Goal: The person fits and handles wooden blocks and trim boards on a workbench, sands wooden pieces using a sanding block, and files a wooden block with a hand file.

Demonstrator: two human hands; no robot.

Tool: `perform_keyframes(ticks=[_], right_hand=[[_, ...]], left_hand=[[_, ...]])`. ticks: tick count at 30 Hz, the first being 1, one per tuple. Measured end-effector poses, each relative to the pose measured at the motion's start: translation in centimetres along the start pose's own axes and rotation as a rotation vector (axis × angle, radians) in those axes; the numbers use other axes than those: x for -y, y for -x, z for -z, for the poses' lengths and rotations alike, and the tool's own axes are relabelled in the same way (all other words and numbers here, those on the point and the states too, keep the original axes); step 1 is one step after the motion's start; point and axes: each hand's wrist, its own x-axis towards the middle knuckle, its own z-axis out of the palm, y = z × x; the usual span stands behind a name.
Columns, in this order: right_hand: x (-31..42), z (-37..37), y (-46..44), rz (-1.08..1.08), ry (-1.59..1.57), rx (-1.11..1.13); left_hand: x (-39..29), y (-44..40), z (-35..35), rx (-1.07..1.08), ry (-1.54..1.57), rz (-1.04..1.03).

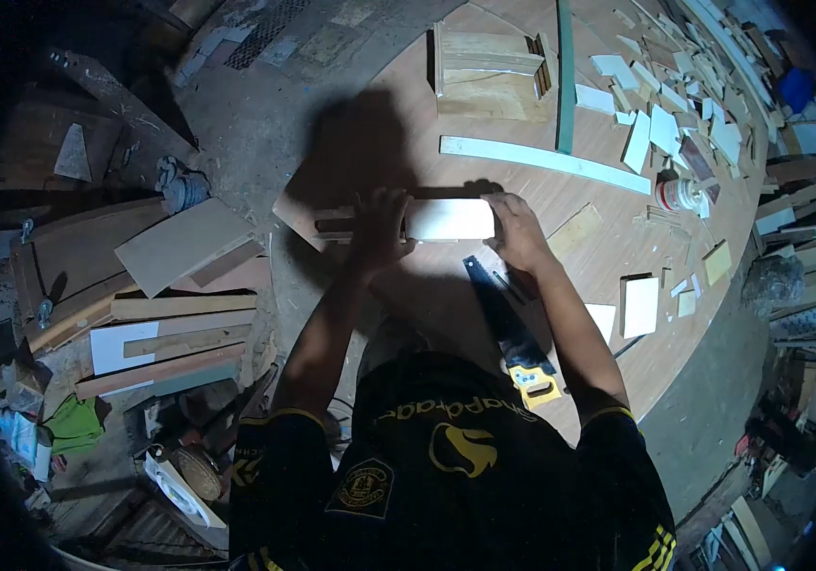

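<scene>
A white-faced wooden board (pixel 450 219) is held level between my two hands above the wooden work surface. My left hand (pixel 381 228) is closed around its left end, in shadow. Its right end is gripped by my right hand (pixel 520 231), fingers at the back edge. Beyond my left hand, dark wooden strips (pixel 334 226) stick out to the left; whether they join the board I cannot tell. Just below my right hand lies a handsaw (pixel 508 328) with a dark blade and a yellow handle, pointing away from me.
A long white strip (pixel 541 164) and a green strip (pixel 565 76) lie on the work surface (pixel 398 285) near a wooden frame (pixel 489 76). Many offcuts (pixel 665 128) are scattered at the back right, beside a tape roll (pixel 676 194). Boards (pixel 184 247) are stacked on the left.
</scene>
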Motion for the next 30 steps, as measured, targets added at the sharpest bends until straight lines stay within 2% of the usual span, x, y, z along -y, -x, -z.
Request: perform_keyframes(ticks=[5,8,15,18,23,25,27,29,30], right_hand=[[1.4,1.0,-1.6,0.065,-0.008,0.020],[2.0,-0.6,-2.3,0.060,0.016,0.028],[3.9,-1.9,-2.7,0.009,0.044,0.034],[4.3,-2.1,-3.0,0.013,0.040,0.024],[4.5,-2.1,-3.5,0.013,0.063,0.049],[5.0,-1.7,-3.4,-0.011,-0.037,0.112],[4.7,-1.9,-3.1,-0.011,-0.053,0.085],[4.1,-2.2,-2.8,-0.007,-0.071,0.057],[3.8,-2.3,-2.5,-0.060,-0.109,0.052]], left_hand=[[3.1,0.3,0.3,0.059,0.143,-0.016],[4.0,0.8,0.7,0.118,0.117,0.045],[5.8,1.9,1.2,0.072,0.188,0.052],[6.1,2.1,1.4,0.065,0.126,0.024],[6.7,2.1,1.9,0.154,0.123,0.072],[7.6,2.6,1.5,0.139,0.135,0.077],[8.6,3.0,1.4,0.127,0.146,0.080],[9.9,3.3,1.3,0.117,0.180,-0.004],[9.7,3.4,1.8,0.119,0.178,-0.006]])
